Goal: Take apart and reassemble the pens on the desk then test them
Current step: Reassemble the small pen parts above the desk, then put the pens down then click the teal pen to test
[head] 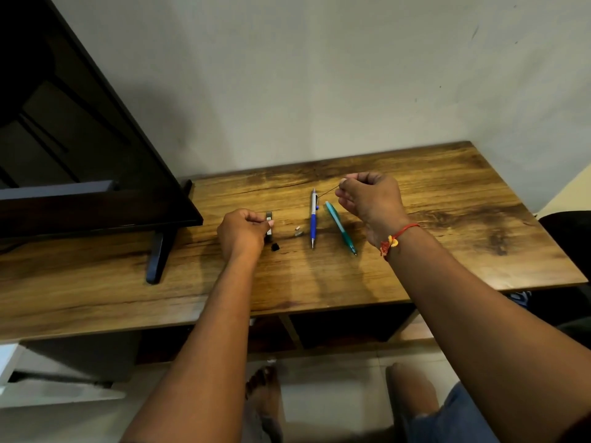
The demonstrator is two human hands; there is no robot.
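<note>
View: head, looking down over both forearms onto the counter (447, 225).
Left hand (243, 232): knuckles up and fingers curled, with thumb and fingertips pinching a small black case (269, 222). Whether the hand rests on the counter or hangs just above it, I cannot tell.
Case: stands roughly upright at the left hand's fingertips, on the side facing the right hand. It has a pale label on its face.
Right hand (367, 199): raised over the counter, farther from the person than the left hand. The fingers are curled in, and thumb and forefinger pinch the end of a thin dark rod (329, 190).
Rod: slants down from the right hand's fingertips toward the left hand's side. Its free end is close to the top of the blue pen (313, 219), and I cannot tell if they touch.
Blue pen: lies flat between the two hands, nearer the right one, with its tip pointing toward the person.
Teal pen (340, 228): lies flat just below the right hand, beside the blue pen and apart from it, angled with its tip toward the person.
Silver bit (298, 232): on the counter between the left hand and the blue pen, just beside the pen.
Black bit (275, 247): on the counter just on the person's side of the left hand's fingertips.
Bracelet (395, 239): red thread around the right wrist.
Screen (96, 139): dark, on the outer side of the left hand, with its foot (158, 255) standing on the counter.
</note>
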